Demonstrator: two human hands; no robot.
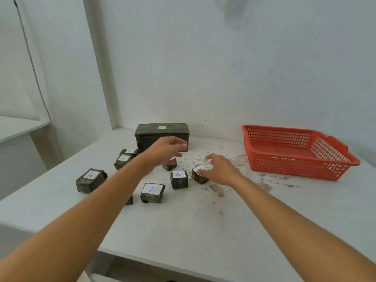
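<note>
Several small dark wrapped blocks with white labels marked "A" lie on the white table (203,224). My left hand (164,151) hovers with loosely bent fingers above one small block (169,164) and holds nothing. My right hand (218,169) reaches down with spread fingers onto another block (198,175), fingertips touching its label. Two more labelled blocks (179,179) (152,192) sit just in front of the hands. A large dark box (161,133) with a small label stands behind, against the wall.
An orange mesh basket (295,153) stands at the right, with nothing visible inside. More blocks lie at the left (91,180) (124,159). Brown stains mark the table near the basket. Walls close the back and left; the table's front edge runs below my forearms.
</note>
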